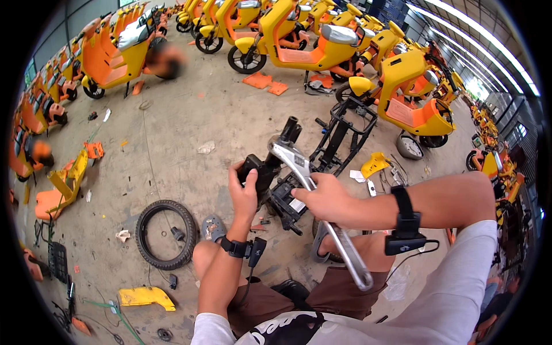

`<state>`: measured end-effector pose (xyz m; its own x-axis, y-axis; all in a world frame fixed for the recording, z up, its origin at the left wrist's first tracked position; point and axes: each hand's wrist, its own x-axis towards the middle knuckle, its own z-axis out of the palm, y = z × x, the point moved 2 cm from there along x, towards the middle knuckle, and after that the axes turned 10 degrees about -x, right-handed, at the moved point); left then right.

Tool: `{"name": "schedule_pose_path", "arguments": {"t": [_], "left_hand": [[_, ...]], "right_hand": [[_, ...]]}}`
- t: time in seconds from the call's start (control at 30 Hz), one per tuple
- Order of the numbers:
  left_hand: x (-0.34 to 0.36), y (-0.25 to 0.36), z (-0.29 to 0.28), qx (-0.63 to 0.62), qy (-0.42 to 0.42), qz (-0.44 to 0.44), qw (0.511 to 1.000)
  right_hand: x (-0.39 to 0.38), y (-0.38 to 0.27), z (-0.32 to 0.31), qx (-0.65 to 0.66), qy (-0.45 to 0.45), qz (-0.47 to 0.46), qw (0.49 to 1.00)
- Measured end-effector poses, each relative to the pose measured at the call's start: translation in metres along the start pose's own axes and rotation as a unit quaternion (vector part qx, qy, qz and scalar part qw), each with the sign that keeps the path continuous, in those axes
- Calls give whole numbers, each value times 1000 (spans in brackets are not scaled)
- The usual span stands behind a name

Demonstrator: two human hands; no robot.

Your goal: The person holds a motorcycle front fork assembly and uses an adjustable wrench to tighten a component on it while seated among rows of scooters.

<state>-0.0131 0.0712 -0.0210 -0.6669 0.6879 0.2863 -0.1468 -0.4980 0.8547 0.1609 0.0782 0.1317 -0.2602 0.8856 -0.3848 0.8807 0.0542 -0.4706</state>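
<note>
Grasping the big wrench point(313, 192) at mid-handle, the right hand point(328, 198) keeps its long axis running from lower right up to the centre of the frame, where its head meets the black part point(270, 172) clenched by the left hand point(244, 192).

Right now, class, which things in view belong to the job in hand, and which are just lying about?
In use: left hand gripping black scooter part; right hand holding large adjustable wrench.

Lying about: loose tyre, yellow panel, bare black frame, orange panels.
</note>
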Motion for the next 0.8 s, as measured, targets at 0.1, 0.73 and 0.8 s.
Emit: {"name": "schedule_pose_path", "arguments": {"t": [0.1, 0.73, 0.8], "left_hand": [[3, 0, -8, -4, -8, 1, 1000], [-9, 3, 5, 22, 21, -10, 999], [-8, 3, 5, 40, 19, -4, 999]], "right_hand": [[3, 20, 10, 94, -7, -40, 995], [87, 118, -64, -45, 111, -356, 927], [98, 118, -64, -20, 77, -327, 942]]}}
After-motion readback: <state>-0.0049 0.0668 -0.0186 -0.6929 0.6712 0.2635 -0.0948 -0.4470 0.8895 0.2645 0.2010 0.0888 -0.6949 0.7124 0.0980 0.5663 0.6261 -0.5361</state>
